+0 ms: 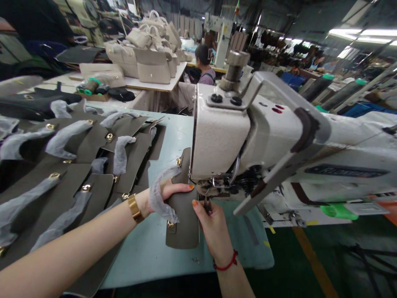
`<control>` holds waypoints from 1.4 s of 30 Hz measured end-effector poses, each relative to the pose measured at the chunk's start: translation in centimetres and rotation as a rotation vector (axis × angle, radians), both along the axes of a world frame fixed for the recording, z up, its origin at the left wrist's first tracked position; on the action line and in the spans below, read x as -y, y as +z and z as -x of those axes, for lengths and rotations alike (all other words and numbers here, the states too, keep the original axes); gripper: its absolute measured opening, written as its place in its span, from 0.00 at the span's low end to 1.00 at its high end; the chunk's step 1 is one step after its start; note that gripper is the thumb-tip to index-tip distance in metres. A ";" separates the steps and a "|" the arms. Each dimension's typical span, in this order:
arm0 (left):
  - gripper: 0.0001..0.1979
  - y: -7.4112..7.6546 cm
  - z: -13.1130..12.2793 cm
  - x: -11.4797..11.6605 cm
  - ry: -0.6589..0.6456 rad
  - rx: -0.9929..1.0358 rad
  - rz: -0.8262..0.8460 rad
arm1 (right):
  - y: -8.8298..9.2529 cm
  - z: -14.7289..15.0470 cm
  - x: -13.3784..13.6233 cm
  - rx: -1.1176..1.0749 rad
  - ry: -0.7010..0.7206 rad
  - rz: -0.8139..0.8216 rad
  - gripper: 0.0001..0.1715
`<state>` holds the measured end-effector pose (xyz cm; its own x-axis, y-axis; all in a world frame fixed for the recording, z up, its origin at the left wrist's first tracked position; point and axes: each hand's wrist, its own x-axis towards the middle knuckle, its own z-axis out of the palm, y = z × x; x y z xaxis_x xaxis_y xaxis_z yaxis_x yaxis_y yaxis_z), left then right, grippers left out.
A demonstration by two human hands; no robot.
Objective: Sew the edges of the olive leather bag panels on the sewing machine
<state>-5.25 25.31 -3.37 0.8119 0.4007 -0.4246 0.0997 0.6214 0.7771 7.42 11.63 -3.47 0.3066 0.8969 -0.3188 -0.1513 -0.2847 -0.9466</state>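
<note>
A grey-brown panel (182, 211) with gold hardware and a plastic-wrapped handle (156, 198) lies under the head of a white sewing machine (220, 136). My left hand (167, 192) reaches through the wrapped handle, its thumb and fingers on the panel near the needle area. At the panel's right edge, my right hand (214, 225) is closed around small dark metal snips (208, 203), whose tips point toward the needle area. The needle itself is hard to make out.
Similar panels (102, 186) with wrapped handles overlap across the left of the pale blue table (149, 258). Behind stand beige bags (151, 66) and thread spools (91, 86). A seated person (206, 66) is farther back. The machine arm extends right.
</note>
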 end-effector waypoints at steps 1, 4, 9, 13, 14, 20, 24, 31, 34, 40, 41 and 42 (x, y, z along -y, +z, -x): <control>0.18 0.0 0.0 0.0 0.005 0.003 -0.007 | 0.0 0.0 0.0 0.006 0.005 -0.007 0.23; 0.18 0.1 0.0 0.1 0.001 0.009 -0.025 | -0.2 0.0 0.1 -0.010 0.011 -0.007 0.23; 0.18 1.5 -0.2 0.1 0.019 0.056 -0.073 | -0.2 0.0 -0.4 -0.030 -0.033 0.016 0.21; 0.17 2.5 -0.5 0.1 0.059 0.106 -0.072 | -0.3 0.1 -0.8 -0.048 -0.056 -0.012 0.20; 0.15 2.5 -0.5 0.0 0.063 0.104 -0.052 | -0.4 0.1 -0.9 -0.043 -0.063 -0.017 0.20; 0.05 0.7 -0.3 -0.1 0.142 0.081 -0.037 | -1.1 0.1 -0.8 0.053 -0.074 -0.014 0.22; 0.03 0.4 -0.4 -0.1 0.164 0.076 -0.045 | -1.0 0.2 -1.0 0.006 -0.069 -0.029 0.22; 0.16 1.2 -0.7 0.2 0.137 0.020 -0.025 | -0.1 0.3 -0.5 0.034 -0.071 -0.005 0.22; 0.18 1.0 -0.8 0.3 0.168 0.012 -0.036 | 0.4 0.3 -0.1 0.081 -0.020 -0.056 0.19; 0.17 1.1 -1.0 2.2 0.338 0.045 0.002 | 0.9 -1.7 0.3 0.243 0.123 -0.089 0.20; 0.18 1.2 -1.2 2.9 0.389 0.057 0.017 | 1.1 -2.5 0.3 0.279 0.169 -0.082 0.21; 0.18 1.2 -1.4 3.7 0.446 0.062 0.030 | 1.4 -3.4 0.3 0.314 0.218 -0.073 0.22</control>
<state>-3.86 21.61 -2.19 0.5866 0.7055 -0.3976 -0.2291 0.6155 0.7541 10.81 11.30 -2.05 0.1789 0.9687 -0.1724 0.2055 -0.2081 -0.9563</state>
